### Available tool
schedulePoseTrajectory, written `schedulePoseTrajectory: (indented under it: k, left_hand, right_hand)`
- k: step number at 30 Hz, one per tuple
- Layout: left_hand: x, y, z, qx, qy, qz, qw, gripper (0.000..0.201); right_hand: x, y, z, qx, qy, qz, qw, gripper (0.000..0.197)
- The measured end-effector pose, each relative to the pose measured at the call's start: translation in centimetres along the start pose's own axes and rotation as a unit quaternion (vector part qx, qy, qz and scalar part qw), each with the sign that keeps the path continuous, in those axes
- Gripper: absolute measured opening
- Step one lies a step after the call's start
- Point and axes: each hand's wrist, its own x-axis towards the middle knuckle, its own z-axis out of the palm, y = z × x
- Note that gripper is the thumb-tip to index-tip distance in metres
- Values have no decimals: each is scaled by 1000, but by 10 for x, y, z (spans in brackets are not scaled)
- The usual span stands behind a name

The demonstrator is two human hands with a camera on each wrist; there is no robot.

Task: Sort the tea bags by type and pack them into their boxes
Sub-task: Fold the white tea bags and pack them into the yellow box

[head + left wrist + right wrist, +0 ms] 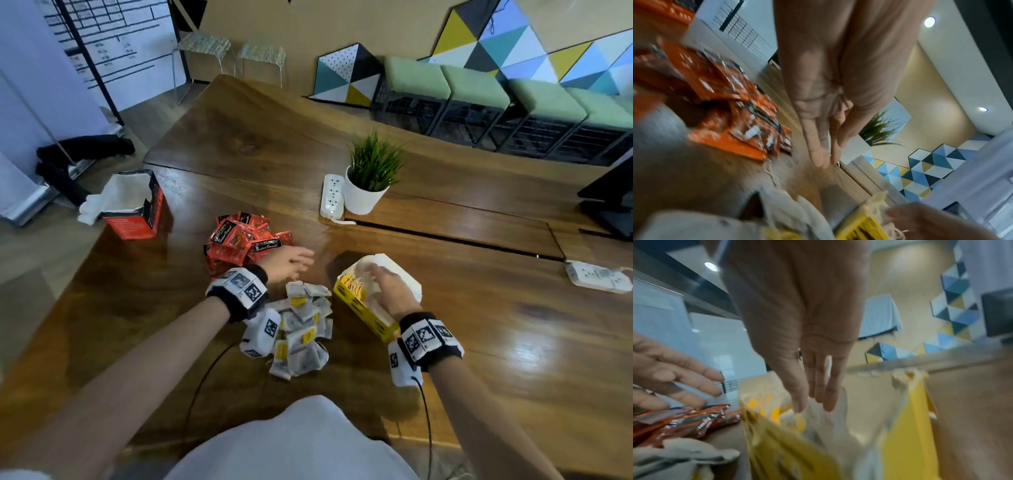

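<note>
Fingers [818,386] of the right hand [390,287] lay straight inside the yellow box [359,301] on the worktop [496,325], while the left hand [287,263] hovered loosely spread between red packets [243,240] and white tea bags [305,329].

Bare forearms. Black wristbands [239,291] carrying white blocks with black square markers on both wrists; thin black cable [425,411] trailing from right wristband. Light grey top [291,442].

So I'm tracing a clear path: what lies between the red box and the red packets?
Only bare table, in the head view, between the red box and the red packets.
</note>
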Motion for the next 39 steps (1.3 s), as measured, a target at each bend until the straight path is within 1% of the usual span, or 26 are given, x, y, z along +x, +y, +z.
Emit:
schedulePoseTrajectory:
  k: [2,3,4,6,7,8,10,11,13,14,16,17,19,22,24,26,28,29,32,33,35,37,39]
  left_hand:
    - [-17,-14,-13,26,32,-3,999,37]
    - [-26,-20,-16,45,44,-6,998,34]
    - [-34,-25,-16,73,49,-9,996,31]
    - [-46,-31,-7,148,35,-13,988,23]
    - [-51,-32,0,184,20,-9,983,20]
    - [-54,-32,8,216,1,-3,976,19]
    - [-59,-35,25,270,-40,6,962,27]
    - [-60,-38,33,301,-54,11,952,31]
    - [-59,-48,44,355,-53,20,933,39]
    - [-58,-52,47,367,-44,14,929,41]
    - [-55,-56,48,371,-23,5,928,44]
    - [-55,-56,48,370,-15,6,929,45]
    - [-54,-54,48,374,-5,20,927,44]
    - [-54,-53,50,395,-11,34,918,45]
    - [-52,-53,51,406,-21,31,913,50]
    - [-51,-52,54,414,-6,37,910,49]
    - [-50,-49,56,413,16,43,909,40]
    - [-50,-49,56,406,30,48,912,35]
    - [-54,-47,51,343,83,69,933,25]
    - [-56,-46,47,316,98,78,941,23]
    - [-60,-42,40,259,120,97,954,21]
    - [-64,-36,32,221,139,102,960,20]
    - [-68,-27,26,192,152,87,966,21]
  right_hand:
    - [-13,-14,-6,-21,90,-39,995,40]
    - [-20,-23,-6,-5,115,-68,991,35]
    - [-26,-32,-3,12,108,-95,990,30]
    - [-38,-50,12,25,28,-139,990,27]
    - [-41,-56,22,18,-11,-157,987,32]
    - [-43,-60,32,7,-33,-177,984,41]
    - [-44,-65,48,-25,-48,-210,976,60]
    - [-42,-68,52,-48,-54,-215,974,66]
    - [-38,-69,59,-82,-62,-211,972,71]
    - [-35,-69,61,-87,-68,-209,972,71]
    - [-31,-67,66,-67,-73,-208,973,66]
    - [-30,-66,68,-43,-55,-215,974,60]
    - [-29,-62,76,4,8,-232,973,46]
    - [-25,-56,83,42,36,-205,977,29]
    - [-23,-57,82,76,31,-185,979,21]
    - [-22,-59,77,124,30,-149,981,12]
    - [-23,-60,71,164,25,-104,981,10]
    - [-23,-59,68,183,29,-93,978,10]
    - [-25,-60,61,231,26,-86,969,9]
    - [-26,-61,58,255,17,-84,963,10]
    - [-26,-64,49,312,8,-77,947,19]
    - [-27,-69,37,346,16,-70,936,26]
    - [-27,-73,25,351,40,-67,933,26]
